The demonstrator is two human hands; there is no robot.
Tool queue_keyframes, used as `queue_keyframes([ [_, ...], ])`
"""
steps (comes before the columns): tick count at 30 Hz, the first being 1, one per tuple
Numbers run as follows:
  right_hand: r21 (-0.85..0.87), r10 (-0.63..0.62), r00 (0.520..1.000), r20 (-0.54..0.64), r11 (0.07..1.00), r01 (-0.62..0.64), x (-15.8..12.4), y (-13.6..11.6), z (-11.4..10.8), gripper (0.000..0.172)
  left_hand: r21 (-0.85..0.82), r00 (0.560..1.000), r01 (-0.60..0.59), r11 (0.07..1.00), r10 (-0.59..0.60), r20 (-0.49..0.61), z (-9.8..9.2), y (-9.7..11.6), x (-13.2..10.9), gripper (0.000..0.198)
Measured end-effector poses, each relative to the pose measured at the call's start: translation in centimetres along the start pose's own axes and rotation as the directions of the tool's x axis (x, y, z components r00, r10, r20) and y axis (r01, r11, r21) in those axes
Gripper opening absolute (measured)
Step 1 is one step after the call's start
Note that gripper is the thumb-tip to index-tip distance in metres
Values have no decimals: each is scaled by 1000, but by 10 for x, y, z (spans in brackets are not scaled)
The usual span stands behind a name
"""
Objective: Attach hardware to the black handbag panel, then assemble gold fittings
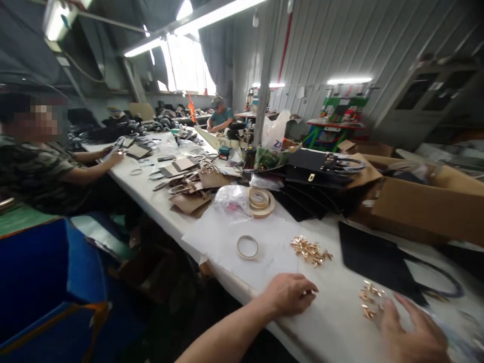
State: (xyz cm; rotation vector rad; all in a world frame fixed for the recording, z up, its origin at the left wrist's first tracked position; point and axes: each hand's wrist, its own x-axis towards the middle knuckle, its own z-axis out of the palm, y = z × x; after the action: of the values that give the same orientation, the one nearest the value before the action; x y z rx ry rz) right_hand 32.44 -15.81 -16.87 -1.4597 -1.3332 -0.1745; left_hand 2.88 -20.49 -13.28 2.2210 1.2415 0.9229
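Gold fittings (pixel 366 296), axes mixed, lie just left of the right hand (pixel 414 333), its grip apart; the curled left hand (pixel 290 295) is farther, its hold unclear

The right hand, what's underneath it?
Little gold metal pieces lie beside the right hand on the white table. Directly underneath, I can't tell if there are more, because the hand covers that spot.

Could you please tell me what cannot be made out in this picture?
All in the head view:
Left hand: curled fingers hide the palm, so whether it holds anything is unclear.
Right hand: blurred; contact with the nearby gold pieces is unclear.
Gold pile: pieces too small and overlapping to count.
Cardboard box: front wall hides its bottom.
Blue bin: cut off by the left edge.
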Motion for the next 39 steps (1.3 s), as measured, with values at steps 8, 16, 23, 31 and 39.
queue_keyframes([
  [8, 112, -214, 970, 118, 973, 201, -26, -56, -1, 38, -29, 961, -2, 1000, -6, -278, -63, -18, -48, 39],
  [16, 442, -324, 683, 654, 897, 2, -76, -171, 51, 31, 87, 940, 179, 980, -144, -308, -117, -69, -60, 41],
  [23, 390, -245, 562, 790, 908, -151, -70, -222, 102, 42, 156, 958, 194, 969, -152, -244, -108, -64, -60, 54],
  [31, 358, -212, 517, 829, 912, -200, -72, -228, 105, 35, 153, 958, 173, 973, -130, -257, -109, -65, -59, 41],
  [39, 302, -137, 616, 776, 938, -172, -84, -221, 98, 30, 204, 979, 140, 969, -104, -176, -105, -77, -55, 15],
])
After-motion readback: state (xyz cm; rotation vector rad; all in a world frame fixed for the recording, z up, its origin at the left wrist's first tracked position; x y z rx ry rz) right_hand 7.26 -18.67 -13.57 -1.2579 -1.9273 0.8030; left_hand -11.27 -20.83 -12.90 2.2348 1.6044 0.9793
